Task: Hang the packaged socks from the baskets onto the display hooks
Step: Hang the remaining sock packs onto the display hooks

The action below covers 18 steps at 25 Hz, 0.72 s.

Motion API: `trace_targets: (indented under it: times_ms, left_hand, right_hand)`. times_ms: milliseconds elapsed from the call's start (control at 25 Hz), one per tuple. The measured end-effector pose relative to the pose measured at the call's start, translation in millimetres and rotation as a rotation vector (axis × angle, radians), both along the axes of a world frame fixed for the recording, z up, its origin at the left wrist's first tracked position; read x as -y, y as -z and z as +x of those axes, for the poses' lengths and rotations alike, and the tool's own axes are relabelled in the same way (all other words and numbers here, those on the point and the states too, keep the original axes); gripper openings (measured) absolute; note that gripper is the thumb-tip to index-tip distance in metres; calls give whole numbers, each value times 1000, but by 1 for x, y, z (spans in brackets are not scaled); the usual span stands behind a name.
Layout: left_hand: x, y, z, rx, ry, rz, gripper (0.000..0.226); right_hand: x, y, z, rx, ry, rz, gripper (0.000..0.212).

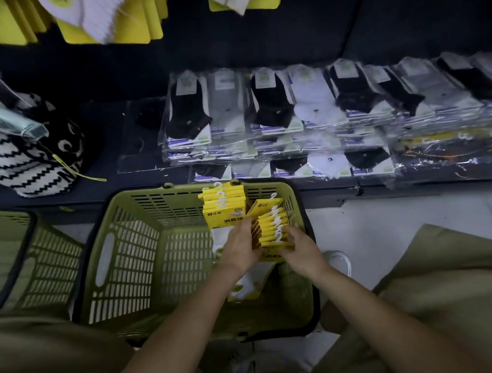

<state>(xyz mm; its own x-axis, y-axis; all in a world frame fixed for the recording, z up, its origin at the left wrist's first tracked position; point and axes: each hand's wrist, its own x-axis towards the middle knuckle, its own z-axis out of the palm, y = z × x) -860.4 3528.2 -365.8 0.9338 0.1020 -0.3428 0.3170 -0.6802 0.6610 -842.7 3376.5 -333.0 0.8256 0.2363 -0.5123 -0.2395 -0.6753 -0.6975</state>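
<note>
Green plastic baskets, two: central basket (123,248) and left basket (53,265). The central basket holds yellow sock packs in three lots, too overlapped to count singly. First, a fanned bunch (269,227) near the far right corner, gripped between left hand (239,248) and right hand (301,248), fingers curled; long axis near-to-far, white hooks toward the far edge. Second, an upright stack (226,212) against the far edge. Third, loose packs (254,283) on the floor.

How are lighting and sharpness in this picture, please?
Head view: dim overall; glare streaks on the clear plastic sock bags; wide-angle distortion bows the green plastic basket; the yellow card sock packs read sharp; bags at the far right smear.
</note>
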Motion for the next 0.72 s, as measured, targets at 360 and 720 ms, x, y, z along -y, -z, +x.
trace_targets:
  times_ms: [360,720]
  left_hand:
    - [-57,-7,-40,-98,-35,-206,60]
    - [-58,15,-64,-81,-119,-310,85]
  right_hand:
    - [-9,9,-5,-25,-242,-48,128]
    - [-34,35,-28,-81,-129,140,88]
